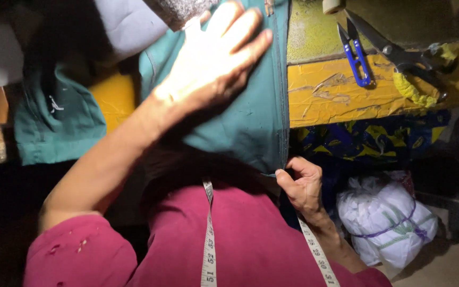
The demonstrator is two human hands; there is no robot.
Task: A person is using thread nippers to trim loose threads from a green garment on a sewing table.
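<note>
Left hand lies flat, fingers spread and released, palm down on the teal fabric, near its top part. Right hand pinches the lower corner of the same fabric at its seamed edge, thumb and fingers clenched on the hem. Fabric runs between the two hands, draped off the yellow tabletop toward the body; the right hand sits at about 5 o'clock from the left.

More teal cloth hangs at 9 o'clock of the left hand, half in shadow. At 3 o'clock, well apart on the tabletop, blue thread snips, and just beyond them large dark scissors with yellow-wrapped handles. Under the tabletop edge, blue-yellow patterned cloth. At 4 o'clock of the right hand, a white tied bundle on the floor. White measuring tape hangs over the magenta shirt, two strands. A grey block at the top edge touches the left fingertips; cannot tell what it is.
</note>
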